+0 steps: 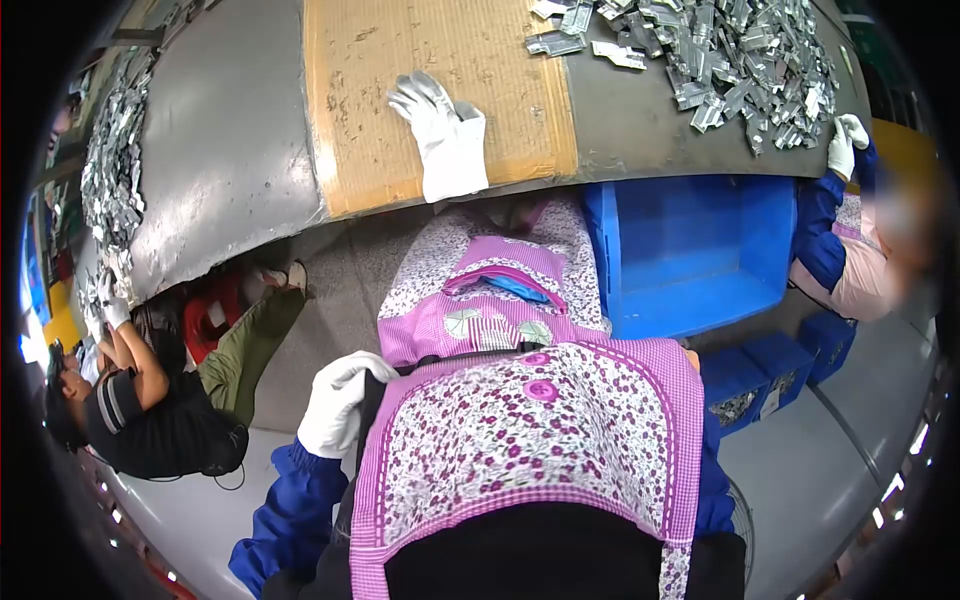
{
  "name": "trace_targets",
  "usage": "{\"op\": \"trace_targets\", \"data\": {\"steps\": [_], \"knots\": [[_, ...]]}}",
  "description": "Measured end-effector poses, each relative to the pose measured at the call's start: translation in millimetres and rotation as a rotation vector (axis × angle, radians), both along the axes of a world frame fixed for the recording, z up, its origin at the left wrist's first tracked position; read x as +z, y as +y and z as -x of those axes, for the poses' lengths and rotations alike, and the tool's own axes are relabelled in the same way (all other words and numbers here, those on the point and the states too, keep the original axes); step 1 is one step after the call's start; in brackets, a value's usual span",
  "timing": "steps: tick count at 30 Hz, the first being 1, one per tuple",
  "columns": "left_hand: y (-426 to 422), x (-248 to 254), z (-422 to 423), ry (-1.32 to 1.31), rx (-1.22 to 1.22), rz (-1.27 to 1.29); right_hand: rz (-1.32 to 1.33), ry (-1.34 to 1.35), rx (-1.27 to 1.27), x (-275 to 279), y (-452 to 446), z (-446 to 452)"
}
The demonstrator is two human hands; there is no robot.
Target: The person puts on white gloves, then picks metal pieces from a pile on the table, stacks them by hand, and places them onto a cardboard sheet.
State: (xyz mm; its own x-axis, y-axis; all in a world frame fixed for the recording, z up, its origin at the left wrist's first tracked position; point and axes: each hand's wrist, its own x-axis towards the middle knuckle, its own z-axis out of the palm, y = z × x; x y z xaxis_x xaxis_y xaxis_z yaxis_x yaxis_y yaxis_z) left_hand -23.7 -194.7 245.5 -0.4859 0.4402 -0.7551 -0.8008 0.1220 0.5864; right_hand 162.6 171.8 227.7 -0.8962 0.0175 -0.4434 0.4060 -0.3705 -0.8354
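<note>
My left hand (338, 405), in a white glove, is at the left side of my flowered apron (520, 440). Its fingers curl closed over the edge of a black cloth (372, 405) beside the apron. Of my right hand (693, 361) only a small bare sliver shows at the apron's right edge; the apron hides the rest, so its fingers cannot be made out. A loose white glove (450, 145) lies on the cardboard sheet (360, 100) on the table, fingers pointing away from me.
Metal pieces (740, 60) are heaped at the table's right, with more (115, 160) at far left. A blue crate (700, 310) stands below the table edge; blue bins (770, 360) sit lower right. Co-workers with white gloves work at left (150, 420) and right (840, 240).
</note>
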Motion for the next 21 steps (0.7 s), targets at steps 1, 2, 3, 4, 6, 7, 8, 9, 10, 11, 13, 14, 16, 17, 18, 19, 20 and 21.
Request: {"op": "trace_targets", "data": {"steps": [1, 2, 3, 4, 6, 7, 8, 9, 10, 11, 13, 14, 16, 17, 18, 19, 20, 21], "knots": [[-2, -2, -3, -0.041, 0.087, -0.059, 0.052, -0.012, 0.056, 1, 6, 3], [-6, -9, -8, -0.079, 0.173, -0.119, 0.085, -0.028, 0.129, 3, 10, 5], [-10, -14, -13, -0.117, 0.256, -0.180, 0.104, -0.049, 0.227, 10, 16, 11], [-13, -15, -16, -0.099, 0.273, -0.235, 0.093, -0.124, 0.370, 25, 22, 22], [-25, -22, -22, -0.075, 0.143, -0.339, 0.251, 0.138, 0.524, 9, 42, 22], [-30, -24, -23, -0.063, 0.083, -0.393, 0.341, 0.202, 0.629, 0, 56, 21], [-33, -25, -20, -0.173, 0.022, -0.422, 0.469, 0.221, 0.450, -9, 58, 16], [-32, -27, -17, -0.208, -0.050, -0.372, 0.595, 0.239, 0.273, -17, 59, 14], [-30, -28, -14, -0.241, -0.115, -0.321, 0.592, 0.327, 0.157, -20, 49, 30], [-29, -27, -11, -0.275, -0.182, -0.265, 0.519, 0.237, 0.119, -15, 37, 51], [-15, -19, -3, -0.119, -0.387, -0.170, 0.367, 0.150, 0.303, -11, -3, 92], [-3, -12, -4, -0.135, -0.382, -0.136, 0.279, 0.158, 0.536, -15, -18, 105], [19, 2, -8, 0.051, -0.468, 0.006, -0.124, 0.288, 0.908, -16, -31, 114], [29, 7, -10, 0.249, -0.559, 0.120, -0.179, 0.503, 0.899, -22, -38, 117], [36, 11, -13, 0.442, -0.646, 0.237, -0.144, 0.444, 0.917, -20, -36, 120], [39, 9, -21, 0.496, -0.585, 0.248, -0.115, 0.383, 0.933, -18, -32, 123], [42, 2, -32, 0.554, -0.525, 0.256, -0.091, 0.324, 0.947, -16, -28, 126], [45, -3, -41, 0.610, -0.471, 0.263, -0.170, 0.632, 0.854, -27, -35, 122]]}}
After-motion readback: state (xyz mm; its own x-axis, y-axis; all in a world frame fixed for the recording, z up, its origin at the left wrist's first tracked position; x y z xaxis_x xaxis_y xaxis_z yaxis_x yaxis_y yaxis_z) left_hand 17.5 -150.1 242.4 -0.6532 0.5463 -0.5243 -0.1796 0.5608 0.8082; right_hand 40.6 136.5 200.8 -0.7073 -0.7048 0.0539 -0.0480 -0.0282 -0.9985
